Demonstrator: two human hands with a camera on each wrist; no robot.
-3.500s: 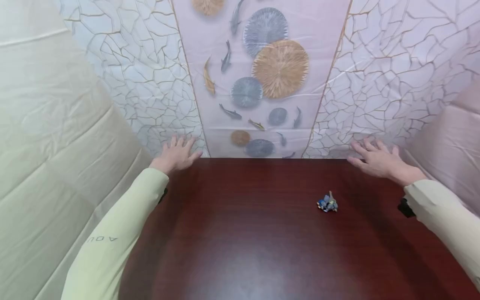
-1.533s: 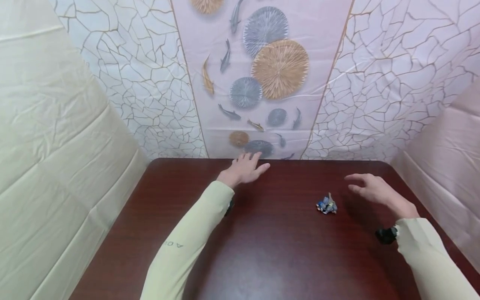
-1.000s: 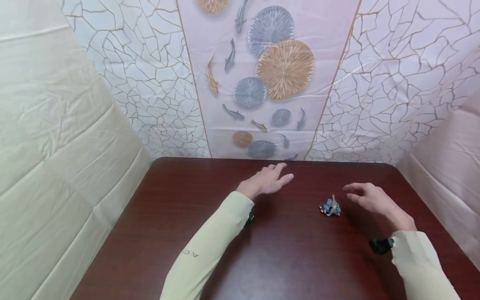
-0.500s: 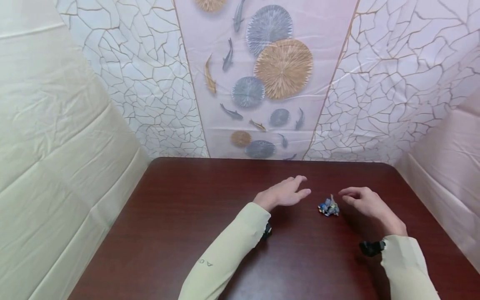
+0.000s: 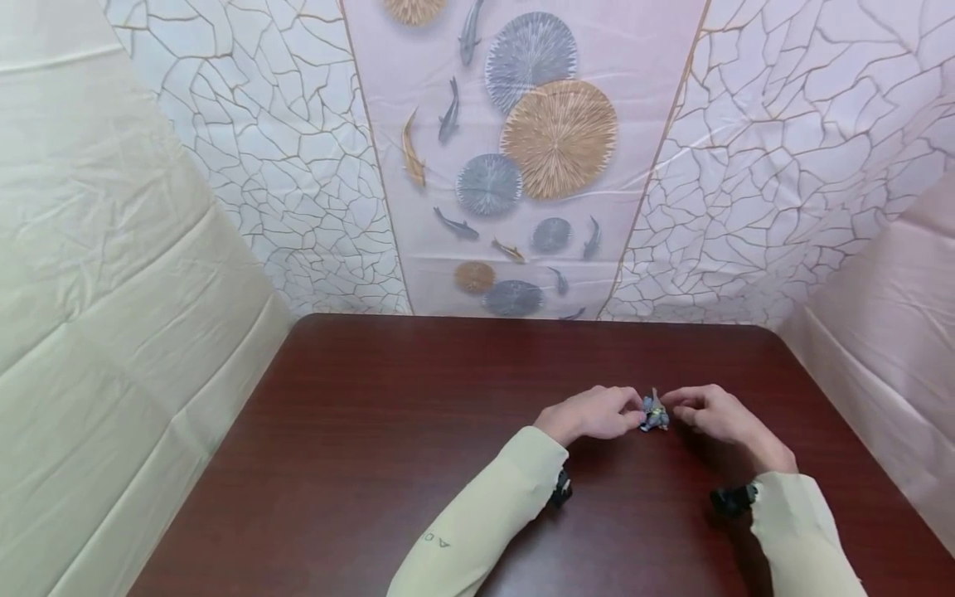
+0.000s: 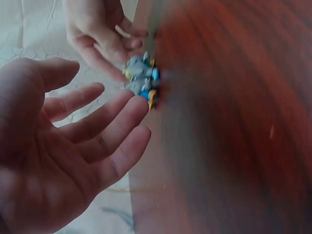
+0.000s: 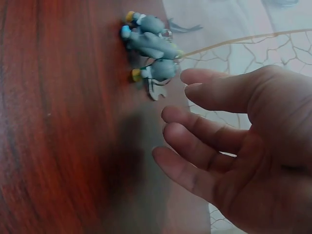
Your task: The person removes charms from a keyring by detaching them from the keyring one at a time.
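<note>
A bunch of small grey-blue figurines (image 5: 655, 415) with blue and yellow ends lies on the dark red table. In the right wrist view the figurines (image 7: 153, 46) show a small metal clasp (image 7: 157, 91) at one side. My left hand (image 5: 593, 413) comes in from the left, its fingertips right at the bunch and covering part of it. Its fingers (image 6: 112, 134) are loosely curved and spread in the left wrist view. On the other side is my right hand (image 5: 712, 412), fingertips close by. The thumb and fingers of that hand (image 7: 243, 126) are apart, gripping nothing.
The glossy table (image 5: 373, 464) runs back to a patterned cloth (image 5: 485, 99) with fish and round motifs. Cream cloth (image 5: 112, 290) slopes up at the left, and pale pink cloth (image 5: 880, 332) at the right. A black wrist device (image 5: 734, 501) sits under my right cuff.
My left hand has travelled right and nearer from the table's far left to the figurines. My right hand has come inward and nearer, beside them. The figurines have stayed about where they were.
</note>
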